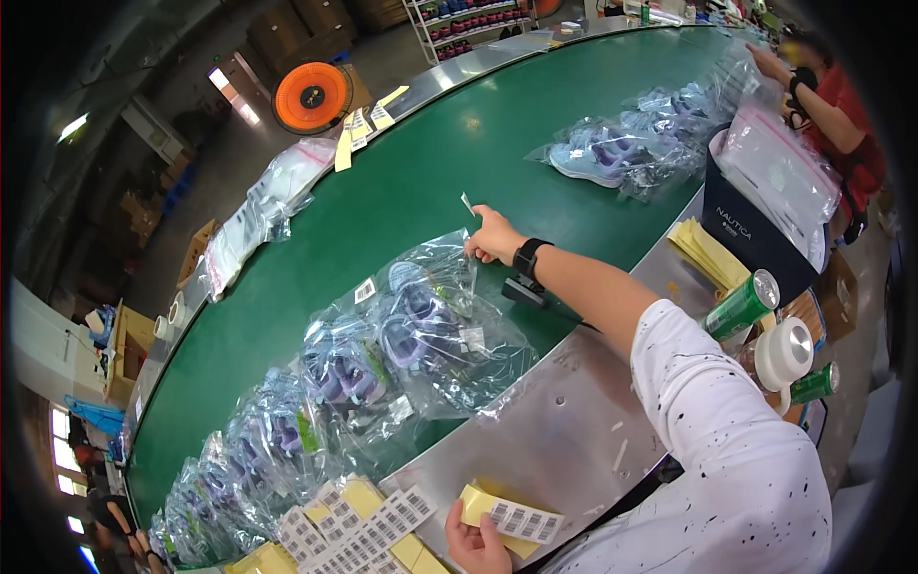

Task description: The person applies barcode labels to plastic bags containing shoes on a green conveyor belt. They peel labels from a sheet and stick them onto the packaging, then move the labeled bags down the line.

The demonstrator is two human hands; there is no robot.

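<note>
At one o'clock from my chest, my right hand (pixel 492 236) pinches a small white sticker (pixel 467 203) over the green conveyor belt (pixel 402 191).

My thumb and forefinger press together on the sticker's lower end, just above the top edge of the clear plastic bag of lilac sandals (pixel 426 320), which lies at eleven o'clock on the belt. My left hand (pixel 475 545), at six o'clock, has its fingers curled around a yellow-backed sheet of barcode labels (pixel 512 517) on the steel side table (pixel 564 421). I judge the sticker should go down flat on smooth film, away from creases. Open belt lies at twelve o'clock; more bagged sandals (pixel 268 440) crowd nine o'clock, and a green can (pixel 741 304) stands near my elbow at three o'clock.
</note>
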